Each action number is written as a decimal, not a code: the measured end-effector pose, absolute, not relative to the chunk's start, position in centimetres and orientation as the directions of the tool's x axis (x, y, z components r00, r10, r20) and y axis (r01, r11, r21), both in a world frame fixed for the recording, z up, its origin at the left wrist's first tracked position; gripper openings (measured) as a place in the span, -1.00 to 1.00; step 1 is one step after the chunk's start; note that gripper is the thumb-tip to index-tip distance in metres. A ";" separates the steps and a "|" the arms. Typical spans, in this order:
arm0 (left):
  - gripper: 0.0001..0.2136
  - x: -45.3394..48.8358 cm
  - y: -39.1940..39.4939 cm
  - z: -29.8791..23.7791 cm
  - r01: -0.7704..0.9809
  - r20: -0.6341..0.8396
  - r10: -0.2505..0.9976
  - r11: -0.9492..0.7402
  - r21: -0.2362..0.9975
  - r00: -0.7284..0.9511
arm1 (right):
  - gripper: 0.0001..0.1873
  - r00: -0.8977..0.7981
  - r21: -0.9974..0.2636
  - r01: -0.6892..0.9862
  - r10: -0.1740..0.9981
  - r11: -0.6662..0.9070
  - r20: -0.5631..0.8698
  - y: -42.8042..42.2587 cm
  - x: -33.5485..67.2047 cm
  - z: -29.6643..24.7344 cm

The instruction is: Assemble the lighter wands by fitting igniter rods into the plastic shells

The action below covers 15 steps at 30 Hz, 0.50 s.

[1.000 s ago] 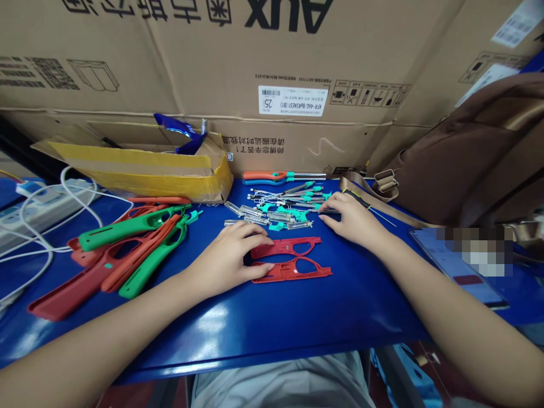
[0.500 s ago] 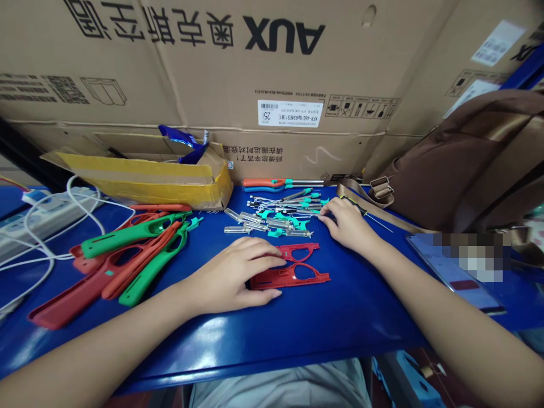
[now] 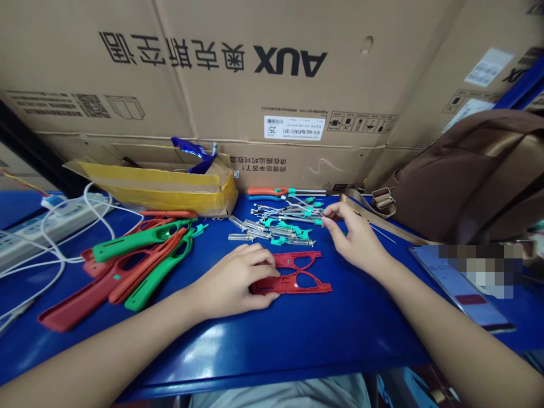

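Note:
Two flat red plastic shell halves [image 3: 300, 260] lie side by side on the blue table [image 3: 297, 334]. My left hand [image 3: 236, 279] rests on their left ends, fingers curled over the nearer red shell half [image 3: 304, 285]. My right hand [image 3: 357, 238] is lifted a little at the right edge of a pile of thin metal rods with teal plastic pieces [image 3: 283, 224]. Its thumb and forefinger are pinched on one thin metal part from that pile.
Long green and red-orange handle shells [image 3: 127, 263] lie at the left, by a power strip with white cables [image 3: 40, 221]. A taped cardboard box [image 3: 161, 184] and large cartons stand behind. An assembled orange-and-blue tool [image 3: 272, 193], a brown bag [image 3: 467, 175] and a phone [image 3: 461, 283] are also here.
My right hand has risen from flat on the parts pile into a pinch on a thin metal part. My left hand has curled tighter on the red shell. The camera has tilted up slightly.

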<state>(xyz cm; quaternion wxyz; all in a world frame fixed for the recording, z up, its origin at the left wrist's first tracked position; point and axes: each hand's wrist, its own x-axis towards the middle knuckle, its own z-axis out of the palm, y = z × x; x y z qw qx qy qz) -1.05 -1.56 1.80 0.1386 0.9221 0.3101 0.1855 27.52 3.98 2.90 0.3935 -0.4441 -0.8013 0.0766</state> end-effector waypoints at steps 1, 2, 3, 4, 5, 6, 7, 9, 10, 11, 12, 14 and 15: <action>-0.82 -1.0 -1.6 1.8 0.536 0.258 0.637 -0.760 0.368 0.726 | -0.95 -0.329 -0.481 0.628 0.769 0.612 0.548 3.7 27.4 3.1; -0.82 -1.1 -1.5 1.9 0.553 0.259 0.651 -0.750 0.364 0.713 | -0.94 -0.372 -0.497 0.598 0.767 0.629 0.523 3.4 27.3 3.4; -0.82 -1.1 -1.5 1.9 0.568 0.256 0.663 -0.741 0.358 0.703 | -0.94 -0.420 -0.522 0.564 0.767 0.640 0.486 3.2 27.3 3.6; -0.82 -1.2 -1.4 2.0 0.582 0.251 0.672 -0.734 0.351 0.697 | -0.93 -0.465 -0.559 0.528 0.768 0.639 0.440 2.9 27.3 3.8; -0.81 -1.3 -1.3 2.2 0.593 0.239 0.678 -0.729 0.342 0.696 | -0.92 -0.501 -0.607 0.491 0.773 0.625 0.390 2.7 27.2 3.9; -0.81 -1.5 -1.2 2.3 0.602 0.225 0.680 -0.727 0.331 0.698 | -0.90 -0.527 -0.664 0.454 0.780 0.595 0.339 2.5 27.2 4.0; -0.82 -1.6 -1.1 2.5 0.607 0.211 0.679 -0.728 0.319 0.703 | -0.88 -0.543 -0.721 0.416 0.787 0.554 0.291 2.3 27.2 4.1; -0.84 -2.0 -0.9 3.0 0.610 0.190 0.671 -0.736 0.294 0.717 | -0.83 -0.555 -0.818 0.348 0.804 0.458 0.214 2.1 27.2 4.0; -0.85 -2.1 -0.8 3.3 0.611 0.185 0.667 -0.739 0.283 0.722 | -0.79 -0.557 -0.852 0.320 0.810 0.414 0.184 2.0 27.1 4.0; -0.85 -2.3 -0.7 3.5 0.615 0.178 0.667 -0.740 0.273 0.723 | -0.75 -0.556 -0.878 0.296 0.815 0.376 0.161 2.0 27.1 3.9; -0.86 -2.4 -0.7 3.8 0.621 0.173 0.669 -0.738 0.263 0.723 | -0.72 -0.555 -0.898 0.275 0.820 0.343 0.143 2.0 27.1 3.9; -0.85 -2.6 -0.6 4.2 0.634 0.162 0.673 -0.737 0.235 0.722 | -0.66 -0.552 -0.928 0.234 0.825 0.291 0.120 2.1 27.1 3.8; -0.83 -2.6 -0.6 4.4 0.636 0.168 0.672 -0.739 0.222 0.721 | -0.65 -0.552 -0.938 0.219 0.827 0.269 0.108 2.2 27.1 3.8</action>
